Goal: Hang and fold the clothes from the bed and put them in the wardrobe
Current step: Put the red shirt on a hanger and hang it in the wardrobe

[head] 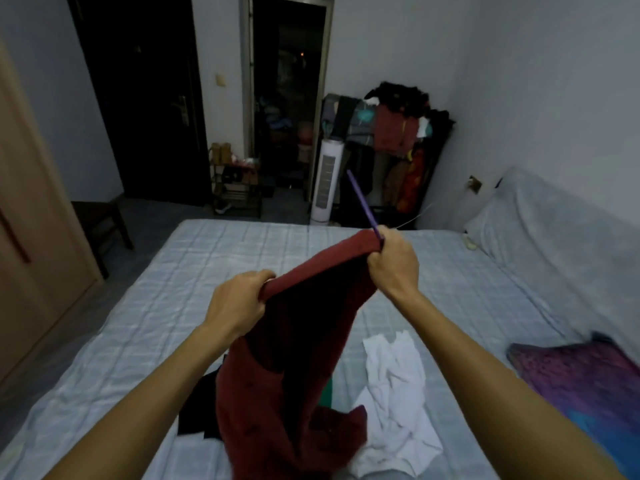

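Note:
I hold a dark red garment (294,368) up over the bed (173,289). My left hand (239,303) grips its upper edge on the left. My right hand (393,263) grips the other end of that edge together with a purple hanger (362,202), whose arm sticks up and away from my fist. The garment's lower part hangs down to the bed. Under and beside it lie a white garment (394,386), a black garment (199,407) and a green piece (327,393).
A purple patterned pillow (581,386) lies at the right. A wooden wardrobe door (31,237) stands at the left. Beyond the bed are a loaded clothes rack (394,143), a white tower fan (327,181), a shoe rack (235,188) and a dark stool (100,223).

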Action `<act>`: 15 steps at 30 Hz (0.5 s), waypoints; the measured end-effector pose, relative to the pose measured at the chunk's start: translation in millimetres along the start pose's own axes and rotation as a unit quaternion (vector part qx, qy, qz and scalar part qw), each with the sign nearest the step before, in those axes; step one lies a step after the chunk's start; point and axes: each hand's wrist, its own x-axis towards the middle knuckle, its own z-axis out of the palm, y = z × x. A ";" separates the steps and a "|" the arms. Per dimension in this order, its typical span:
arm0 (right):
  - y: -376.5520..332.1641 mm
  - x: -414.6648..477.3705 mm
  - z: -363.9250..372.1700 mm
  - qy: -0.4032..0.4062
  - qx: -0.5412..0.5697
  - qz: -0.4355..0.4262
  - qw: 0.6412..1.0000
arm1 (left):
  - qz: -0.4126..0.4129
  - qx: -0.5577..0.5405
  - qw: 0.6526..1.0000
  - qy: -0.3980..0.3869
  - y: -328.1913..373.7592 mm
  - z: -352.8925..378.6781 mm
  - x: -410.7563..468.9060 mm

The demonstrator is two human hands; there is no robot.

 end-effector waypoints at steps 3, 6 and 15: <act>-13.4 -4.4 -36.7 0.045 -0.026 -0.007 0.999 | -0.069 -0.003 0.996 -0.048 -18.8 23.7 -27.5; -10.3 -14.8 -64.6 0.087 -0.014 0.035 0.995 | -0.112 -0.015 0.992 -0.053 -33.7 36.5 -49.2; 13.1 -21.3 -160.4 0.185 -0.053 0.086 0.978 | -0.171 -0.247 0.951 0.073 54.2 -2.9 -16.3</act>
